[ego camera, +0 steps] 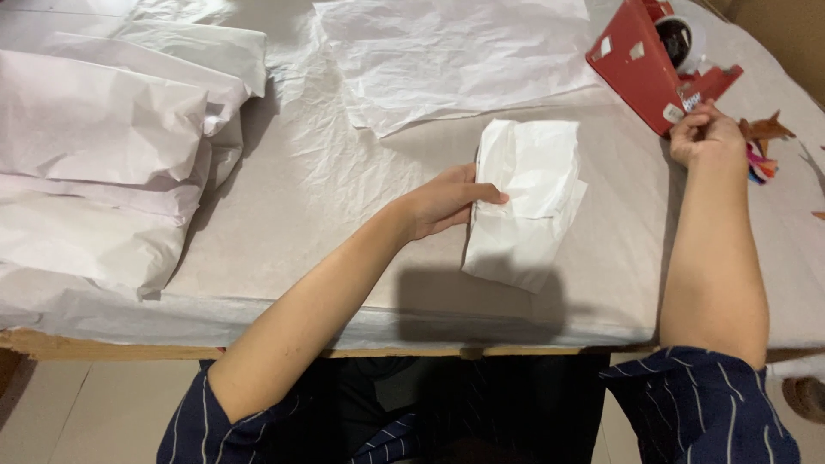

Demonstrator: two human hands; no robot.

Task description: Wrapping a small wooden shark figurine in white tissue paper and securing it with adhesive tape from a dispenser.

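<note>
Navy striped sleeves [687, 404] are seen nearest, at the table edge [112, 348]. The paper-wrapped parcel [526, 199] lies mid-table, down-left of the red tape dispenser [640, 64]. The left hand [443, 202] is pressed flat on the parcel's left side, fingers spread, nothing clasped. The right hand [705, 133] is pinched narrow at the dispenser's front; whether tape is held cannot be told. The parcel is judged light, soft, crumple-prone; best held across the folded flaps. Wrapped bundles [103, 163] are stacked far left of the dispenser.

Open tabletop [344, 215] mid-left, wrapped bundles [103, 163] blocking far left, red tape dispenser [653, 64] (top right) crowding the corner
</note>
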